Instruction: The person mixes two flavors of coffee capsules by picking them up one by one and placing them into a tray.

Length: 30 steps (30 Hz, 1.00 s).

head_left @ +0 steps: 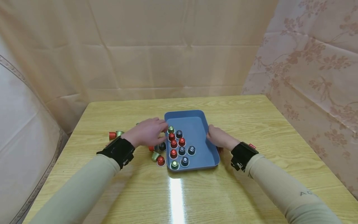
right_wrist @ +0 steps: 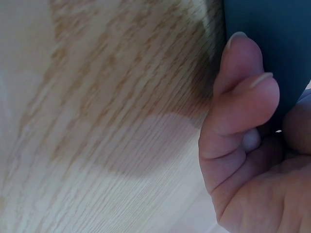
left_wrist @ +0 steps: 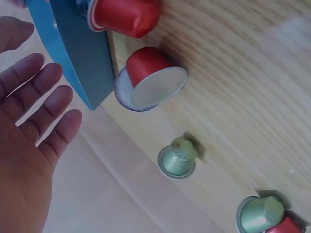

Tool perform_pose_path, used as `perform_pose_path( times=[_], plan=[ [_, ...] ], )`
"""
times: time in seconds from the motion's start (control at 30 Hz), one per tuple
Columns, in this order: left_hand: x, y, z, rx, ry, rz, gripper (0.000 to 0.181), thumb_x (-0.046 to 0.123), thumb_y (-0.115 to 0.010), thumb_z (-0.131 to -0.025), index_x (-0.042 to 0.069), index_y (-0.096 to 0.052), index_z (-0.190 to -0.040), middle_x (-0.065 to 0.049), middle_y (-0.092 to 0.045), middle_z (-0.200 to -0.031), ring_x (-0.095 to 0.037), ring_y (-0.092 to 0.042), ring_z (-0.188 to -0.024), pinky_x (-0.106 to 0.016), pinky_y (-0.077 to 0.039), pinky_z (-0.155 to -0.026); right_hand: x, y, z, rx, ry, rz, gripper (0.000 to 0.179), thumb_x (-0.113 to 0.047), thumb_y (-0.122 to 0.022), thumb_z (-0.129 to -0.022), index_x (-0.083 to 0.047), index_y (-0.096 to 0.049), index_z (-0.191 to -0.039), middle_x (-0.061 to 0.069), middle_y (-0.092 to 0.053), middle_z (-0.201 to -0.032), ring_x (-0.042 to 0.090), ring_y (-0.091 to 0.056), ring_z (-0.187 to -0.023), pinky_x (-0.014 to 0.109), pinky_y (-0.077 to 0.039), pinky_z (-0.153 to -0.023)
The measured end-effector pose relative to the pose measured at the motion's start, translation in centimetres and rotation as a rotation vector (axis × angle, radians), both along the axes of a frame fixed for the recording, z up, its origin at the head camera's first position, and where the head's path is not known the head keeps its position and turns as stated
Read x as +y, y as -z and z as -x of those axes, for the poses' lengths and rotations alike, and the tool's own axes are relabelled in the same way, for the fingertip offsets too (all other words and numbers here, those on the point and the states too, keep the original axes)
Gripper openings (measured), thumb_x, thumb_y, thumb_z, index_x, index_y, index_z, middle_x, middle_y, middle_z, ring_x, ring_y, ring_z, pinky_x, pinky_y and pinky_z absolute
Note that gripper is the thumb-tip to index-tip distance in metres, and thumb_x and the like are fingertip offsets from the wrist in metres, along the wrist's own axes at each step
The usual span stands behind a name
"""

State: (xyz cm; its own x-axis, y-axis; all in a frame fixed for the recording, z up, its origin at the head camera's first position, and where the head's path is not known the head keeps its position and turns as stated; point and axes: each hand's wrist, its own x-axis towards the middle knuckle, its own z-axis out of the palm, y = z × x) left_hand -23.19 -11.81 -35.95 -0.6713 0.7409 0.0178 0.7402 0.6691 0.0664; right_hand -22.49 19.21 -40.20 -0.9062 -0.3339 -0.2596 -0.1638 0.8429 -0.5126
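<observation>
A blue tray (head_left: 188,122) lies on the table with upright red, green and dark blue coffee capsules grouped along its left side and front. My left hand (head_left: 148,131) reaches to the tray's left rim, fingertips beside a green capsule (head_left: 171,129). In the left wrist view its fingers (left_wrist: 57,103) are extended and slightly spread, with no capsule seen between them. At the opposite side, my right hand (head_left: 219,137) grips the tray's right wall. The right wrist view shows its curled fingers (right_wrist: 248,104) against the outer wall, the thumb partly cut off.
Left of the tray are loose capsules, including a red one (head_left: 160,160) and a tipped green one (head_left: 155,156). Farther left, another red capsule (head_left: 112,135) lies beside a green one (head_left: 119,133). The wooden table (head_left: 237,112) backs onto a beige curtain (head_left: 167,62).
</observation>
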Motion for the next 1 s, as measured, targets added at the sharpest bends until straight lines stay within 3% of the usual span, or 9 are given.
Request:
perform_pose_path(
  times=[0.23, 0.5, 0.73, 1.0],
  plan=[
    [-0.7, 1.0, -0.3, 0.028, 0.020, 0.103, 0.028, 0.040, -0.066, -0.087, 0.016, -0.068, -0.100, 0.002, -0.060, -0.097, -0.022, -0.051, -0.097, -0.043, -0.045, -0.084, -0.1, 0.0, 0.0, -0.006, 0.002, -0.009, 0.024, -0.008, -0.031, -0.102, 0.011, -0.035, -0.116, 0.016, -0.057, -0.060, 0.024, -0.056, -0.035, 0.037, -0.049, -0.035],
    [-0.7, 2.2, -0.4, 0.009, 0.038, 0.118, 0.036, 0.049, -0.073, -0.080, 0.019, -0.069, -0.100, 0.004, -0.060, -0.096, -0.022, -0.048, -0.098, -0.043, -0.041, -0.084, 0.0, 0.0, 0.0, -0.011, -0.002, -0.014, 0.025, -0.009, -0.030, -0.102, 0.010, -0.034, -0.117, 0.016, -0.058, -0.058, 0.024, -0.055, -0.035, 0.038, -0.049, -0.036],
    [-0.6, 2.9, -0.3, 0.032, 0.063, 0.106, 0.030, 0.042, -0.074, -0.080, 0.018, -0.068, -0.096, 0.004, -0.062, -0.092, -0.021, -0.049, -0.096, -0.043, -0.041, -0.084, 0.0, 0.1, 0.0, -0.005, -0.007, -0.014, 0.024, -0.008, -0.031, -0.102, 0.011, -0.034, -0.116, 0.016, -0.057, -0.056, 0.024, -0.055, -0.034, 0.038, -0.049, -0.035],
    [-0.7, 2.6, -0.4, -0.002, 0.053, 0.085, 0.028, 0.033, -0.073, -0.081, 0.016, -0.068, -0.104, 0.001, -0.065, -0.098, -0.023, -0.051, -0.100, -0.046, -0.042, -0.089, 0.1, 0.0, 0.0, -0.016, -0.004, -0.016, 0.027, -0.009, -0.030, -0.102, 0.011, -0.033, -0.120, 0.016, -0.058, -0.059, 0.025, -0.055, -0.036, 0.038, -0.049, -0.036]
  ],
)
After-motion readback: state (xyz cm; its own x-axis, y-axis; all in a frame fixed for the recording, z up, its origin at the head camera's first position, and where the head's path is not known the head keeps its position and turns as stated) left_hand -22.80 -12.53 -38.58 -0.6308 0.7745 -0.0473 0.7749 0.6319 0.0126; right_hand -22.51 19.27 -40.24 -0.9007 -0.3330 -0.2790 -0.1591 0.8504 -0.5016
